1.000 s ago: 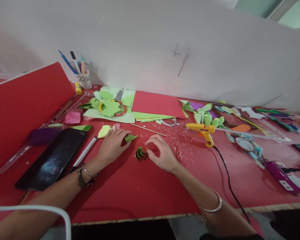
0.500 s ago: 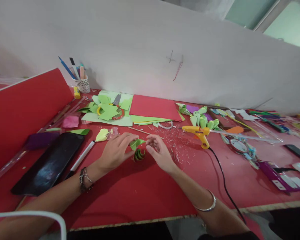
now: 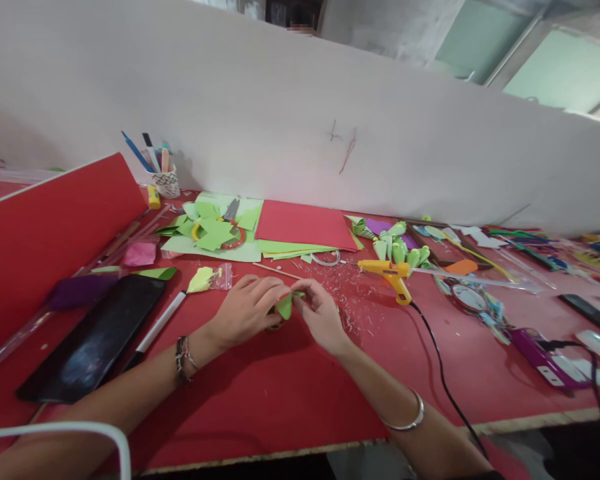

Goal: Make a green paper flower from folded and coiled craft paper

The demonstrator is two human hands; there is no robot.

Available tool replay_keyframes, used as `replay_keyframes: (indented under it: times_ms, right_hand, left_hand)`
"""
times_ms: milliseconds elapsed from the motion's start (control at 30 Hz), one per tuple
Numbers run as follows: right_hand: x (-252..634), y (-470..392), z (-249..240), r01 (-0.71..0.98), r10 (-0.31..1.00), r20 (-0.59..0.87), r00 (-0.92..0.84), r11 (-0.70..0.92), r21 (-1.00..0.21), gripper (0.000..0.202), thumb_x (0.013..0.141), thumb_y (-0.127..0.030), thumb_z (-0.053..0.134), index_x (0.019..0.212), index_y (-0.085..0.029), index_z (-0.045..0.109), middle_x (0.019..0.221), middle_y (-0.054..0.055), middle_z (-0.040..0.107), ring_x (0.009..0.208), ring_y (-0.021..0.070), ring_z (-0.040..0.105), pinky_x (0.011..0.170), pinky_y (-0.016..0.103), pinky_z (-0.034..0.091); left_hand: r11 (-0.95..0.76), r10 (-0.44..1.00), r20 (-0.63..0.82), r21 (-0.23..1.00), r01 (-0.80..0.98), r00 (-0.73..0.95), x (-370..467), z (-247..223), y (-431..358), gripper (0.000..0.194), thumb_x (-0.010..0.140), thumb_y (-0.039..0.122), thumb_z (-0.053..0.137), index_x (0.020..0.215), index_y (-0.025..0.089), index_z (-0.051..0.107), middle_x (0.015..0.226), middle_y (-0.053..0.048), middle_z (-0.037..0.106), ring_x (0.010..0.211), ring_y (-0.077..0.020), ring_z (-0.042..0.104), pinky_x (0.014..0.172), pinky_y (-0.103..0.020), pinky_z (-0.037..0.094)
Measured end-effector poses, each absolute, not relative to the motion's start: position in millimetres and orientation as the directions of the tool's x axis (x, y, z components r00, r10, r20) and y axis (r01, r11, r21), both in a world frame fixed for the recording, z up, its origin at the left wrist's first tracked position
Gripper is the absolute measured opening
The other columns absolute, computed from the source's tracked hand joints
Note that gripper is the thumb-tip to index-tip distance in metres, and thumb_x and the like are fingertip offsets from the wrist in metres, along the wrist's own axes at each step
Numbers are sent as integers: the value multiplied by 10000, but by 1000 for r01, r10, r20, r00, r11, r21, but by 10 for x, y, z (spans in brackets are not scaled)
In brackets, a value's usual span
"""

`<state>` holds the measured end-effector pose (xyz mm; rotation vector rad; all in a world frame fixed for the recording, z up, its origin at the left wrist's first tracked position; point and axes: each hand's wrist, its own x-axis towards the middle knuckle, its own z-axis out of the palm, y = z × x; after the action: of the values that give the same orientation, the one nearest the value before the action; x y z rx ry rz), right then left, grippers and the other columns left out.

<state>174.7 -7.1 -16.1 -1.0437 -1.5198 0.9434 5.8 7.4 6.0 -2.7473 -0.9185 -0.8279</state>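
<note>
A small green paper piece (image 3: pixel 284 306) is between my two hands above the red table (image 3: pixel 260 400). My left hand (image 3: pixel 253 308) is closed on its left side, fingers curled over it. On the other side my right hand (image 3: pixel 321 313) pinches the paper's upper right tip with thumb and fingers. Under my left fingers a small dark striped object (image 3: pixel 275 327) shows only in part. White and pink shavings are scattered to the right of my right hand.
A yellow glue gun (image 3: pixel 393 275) with a black cord lies at right. Red sheets (image 3: pixel 305 225), scissors (image 3: pixel 233 211) and green paper scraps (image 3: pixel 215 233) are at the back. A black tablet-like slab (image 3: pixel 97 340) and marker (image 3: pixel 161 323) lie left; a purple power strip (image 3: pixel 550 360) is right.
My hands have come closer together around the green paper, and my right fingers have closed on its tip. The striped object is now mostly covered. The camera view has shifted slightly.
</note>
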Motion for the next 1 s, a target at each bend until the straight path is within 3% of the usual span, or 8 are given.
replay_keyframes:
  times_ms: [133,267,433,600,767,1000]
  right_hand:
    - [1836,-33,-154,326,935,353,-22,340,-882,117,747,-172,469,859,-193,494,786,14,549,705,127,533,664,259,441]
    - [1904,8,-127,455,918,396,-7,356,-816,151,744,-149,463,882,-196,503,809,11,561,714,130,533,677,259,427]
    - [1868,31,-165,447,932,348,-106,357,-820,131,730,-129,464,839,-199,479,786,-3,553,707,126,536,676,253,428]
    - [1803,21,-222,389,932,333,-144,363,-847,105,718,-135,482,770,-202,419,766,-9,527,717,127,543,697,266,438]
    - [1813,24,-257,248,947,296,-125,318,-915,91,753,-167,463,777,-205,384,816,7,534,784,129,568,718,267,456]
    - [1905,55,-167,496,896,363,-256,444,-746,78,744,-156,505,777,-193,565,836,26,521,798,140,529,742,280,426]
  left_hand:
    - [-753,654,446,302,585,611,60,138,146,432,728,443,541,1048,163,466,1040,-91,541,976,-233,492,814,-353,381]
    - [-630,744,298,611,479,598,91,104,326,279,832,363,402,1020,177,489,996,-60,521,892,-167,504,782,-305,408]
    - [-418,731,123,858,298,672,140,-117,529,343,822,361,423,1110,179,461,1020,-63,532,804,-142,526,705,-272,434]
    - [-381,694,118,897,223,710,155,-181,518,358,782,300,500,1122,192,470,1013,-49,556,808,-137,525,722,-267,423]
    - [-375,723,84,881,287,686,161,-161,484,396,777,268,499,1162,191,450,890,-30,574,719,-126,515,667,-262,425]
    - [-342,760,121,910,235,638,141,-255,506,394,757,255,528,1138,203,445,826,-7,541,738,-123,519,668,-245,430]
